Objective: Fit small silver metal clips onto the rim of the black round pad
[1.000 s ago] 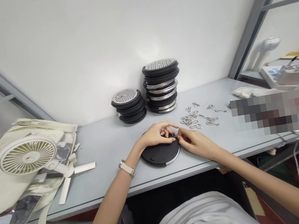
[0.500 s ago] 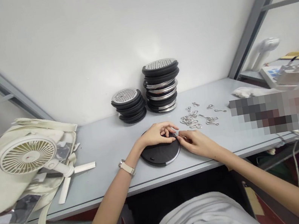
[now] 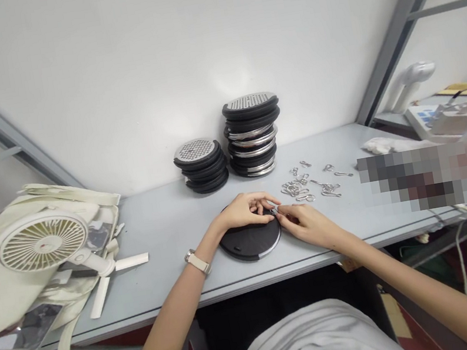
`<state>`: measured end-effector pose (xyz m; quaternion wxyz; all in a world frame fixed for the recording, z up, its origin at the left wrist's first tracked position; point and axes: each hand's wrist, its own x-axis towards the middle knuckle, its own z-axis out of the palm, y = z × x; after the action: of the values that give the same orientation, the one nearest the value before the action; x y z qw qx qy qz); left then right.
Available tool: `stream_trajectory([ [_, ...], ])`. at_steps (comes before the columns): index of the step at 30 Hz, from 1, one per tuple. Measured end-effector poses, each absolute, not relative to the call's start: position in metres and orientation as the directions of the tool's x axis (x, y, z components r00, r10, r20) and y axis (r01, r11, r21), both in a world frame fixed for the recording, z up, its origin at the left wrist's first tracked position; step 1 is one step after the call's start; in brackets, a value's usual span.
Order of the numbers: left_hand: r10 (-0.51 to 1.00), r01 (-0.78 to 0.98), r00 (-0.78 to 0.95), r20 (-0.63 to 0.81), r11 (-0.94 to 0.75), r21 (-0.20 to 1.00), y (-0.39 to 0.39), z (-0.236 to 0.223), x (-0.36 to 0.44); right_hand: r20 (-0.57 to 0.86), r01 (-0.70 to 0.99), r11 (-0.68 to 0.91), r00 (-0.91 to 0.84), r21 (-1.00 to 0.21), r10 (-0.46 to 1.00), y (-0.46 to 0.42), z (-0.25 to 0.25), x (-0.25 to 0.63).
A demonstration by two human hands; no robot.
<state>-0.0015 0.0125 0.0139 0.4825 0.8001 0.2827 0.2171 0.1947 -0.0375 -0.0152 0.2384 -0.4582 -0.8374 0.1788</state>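
A round black disc (image 3: 249, 241) with a metal rim lies flat on the grey table (image 3: 169, 221) in front of me. My left hand (image 3: 243, 209) rests on its far edge with the fingers curled, pinching there. My right hand (image 3: 307, 223) meets it from the right, thumb and forefinger shut on a small metal clip (image 3: 273, 211) at the disc's rim. Several loose metal clips (image 3: 306, 183) lie just beyond my right hand.
Two stacks of black discs with perforated metal tops stand against the wall, a low stack (image 3: 201, 165) and a taller stack (image 3: 253, 134). A cream bag (image 3: 18, 282) with a small fan (image 3: 43, 242) fills the left. White cloth (image 3: 383, 144), devices and cables sit right.
Hardly anything has shifted. My right hand's fingertips have moved slightly left against the disc's rim, and the view has tilted a little.
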Motion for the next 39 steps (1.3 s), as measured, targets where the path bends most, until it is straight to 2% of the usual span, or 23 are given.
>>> stream_trajectory([
  [16,0.641,0.218,0.765,0.058,-0.344,0.913,0.0132,0.0104,-0.0012,0.246,0.658,0.448,-0.38,-0.605,0.892,-0.039,-0.0145,0.1966],
  [20,0.65,0.239,0.756,0.074,-0.38,0.893,0.0133,0.0108,-0.0014,0.238,0.673,0.469,-0.411,-0.572,0.88,-0.0381,-0.0151,0.1938],
  [27,0.675,0.252,0.728,0.121,-0.428,0.868,0.0116,0.0152,-0.0012,0.259,0.78,0.475,-0.4,-0.408,0.879,-0.0365,-0.0189,0.187],
  [39,0.656,0.207,0.746,0.114,-0.391,0.897,0.0122,0.0125,-0.0021,0.264,0.759,0.527,-0.457,-0.382,0.85,-0.0359,-0.0208,0.1928],
])
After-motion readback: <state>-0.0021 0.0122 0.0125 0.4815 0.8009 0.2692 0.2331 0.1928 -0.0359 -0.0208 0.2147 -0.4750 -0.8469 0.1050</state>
